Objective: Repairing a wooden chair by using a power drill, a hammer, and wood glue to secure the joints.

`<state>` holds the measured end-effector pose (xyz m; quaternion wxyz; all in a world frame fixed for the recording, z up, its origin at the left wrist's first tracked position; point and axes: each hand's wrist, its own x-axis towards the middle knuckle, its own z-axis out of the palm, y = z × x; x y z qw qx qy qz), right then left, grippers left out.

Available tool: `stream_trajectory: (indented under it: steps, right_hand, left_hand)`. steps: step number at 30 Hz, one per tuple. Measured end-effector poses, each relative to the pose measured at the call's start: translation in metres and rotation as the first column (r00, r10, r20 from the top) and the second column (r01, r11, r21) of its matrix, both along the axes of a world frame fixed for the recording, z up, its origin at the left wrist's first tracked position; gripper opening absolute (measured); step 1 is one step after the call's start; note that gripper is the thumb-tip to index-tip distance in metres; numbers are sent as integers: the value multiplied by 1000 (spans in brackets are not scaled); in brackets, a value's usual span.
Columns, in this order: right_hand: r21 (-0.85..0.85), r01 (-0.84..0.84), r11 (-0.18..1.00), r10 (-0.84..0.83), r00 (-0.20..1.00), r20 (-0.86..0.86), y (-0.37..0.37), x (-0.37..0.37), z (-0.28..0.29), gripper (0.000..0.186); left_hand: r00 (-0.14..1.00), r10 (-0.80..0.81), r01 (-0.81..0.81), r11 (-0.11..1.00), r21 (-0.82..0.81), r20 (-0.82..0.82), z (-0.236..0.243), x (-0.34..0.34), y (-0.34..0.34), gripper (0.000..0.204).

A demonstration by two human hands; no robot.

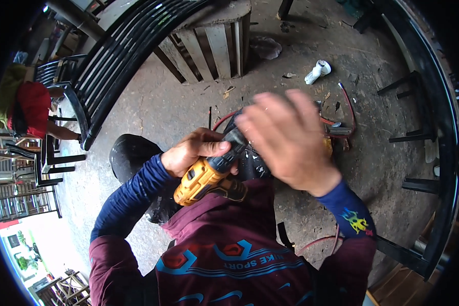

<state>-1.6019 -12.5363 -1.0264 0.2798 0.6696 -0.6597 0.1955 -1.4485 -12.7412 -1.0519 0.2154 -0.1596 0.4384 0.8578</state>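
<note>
A yellow and black cordless drill [201,179] is in front of my chest, its dark chuck pointing up and away to the right. My left hand [188,153] is closed around the drill's front, with the thumb across the collar by the chuck [234,142]. Beside the chuck is my right hand [285,140], its fingers stretched out and blurred by motion. It partly covers the chuck's tip, so I cannot see whether a bit sits there. Behind that hand, a metal and orange tool [340,130] on the floor is mostly hidden.
A slatted wooden crate [214,48] stands ahead, next to a long black slatted bench [122,61]. On the concrete floor lie a white cylindrical object [317,72] and a red hose [350,102]. Black furniture frames [446,168] line the right. A person in red shorts [34,108] is at far left.
</note>
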Motion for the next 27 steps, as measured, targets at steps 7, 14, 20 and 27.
stream_trajectory:
  steps: [7, 14, 20, 27]
  right_hand:
    - [178, -313, 933, 332, 939, -91, -59, 52, -45, 19]
    - [212, -374, 903, 389, 921, -32, -87, 43, -60, 18]
    - [191, -403, 895, 424, 902, -83, -77, 20, -70, 20]
    - [410, -407, 816, 471, 880, -64, -67, 38, -29, 17]
  left_hand:
    - [994, -108, 107, 991, -84, -13, -14, 61, -3, 54]
    - [977, -155, 174, 976, 128, -150, -61, 55, 2, 30]
    - [992, -105, 97, 990, 103, 75, -39, 27, 13, 21]
    - [996, 71, -51, 952, -300, 55, -25, 44, 50, 15]
